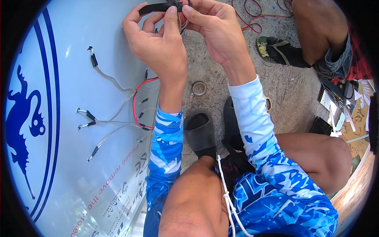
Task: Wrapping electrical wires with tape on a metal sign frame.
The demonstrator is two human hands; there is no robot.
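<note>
At the top of the head view, my left hand pinches a strip of black electrical tape between thumb and fingers. My right hand meets it from the right, its thumb and fingertips closed on the tape and the wires. Red and grey wires run down between the two hands, partly hidden by the fingers. Beside my left forearm, a red wire and several clear-coated wires lie along a large pale panel. Black-wrapped joints mark their ends where they meet the panel.
A tape roll lies on the concrete floor between my arms. Another person's leg and sandalled foot are at the upper right, near loose red and black wire. Scraps and a cardboard sheet lie at the right.
</note>
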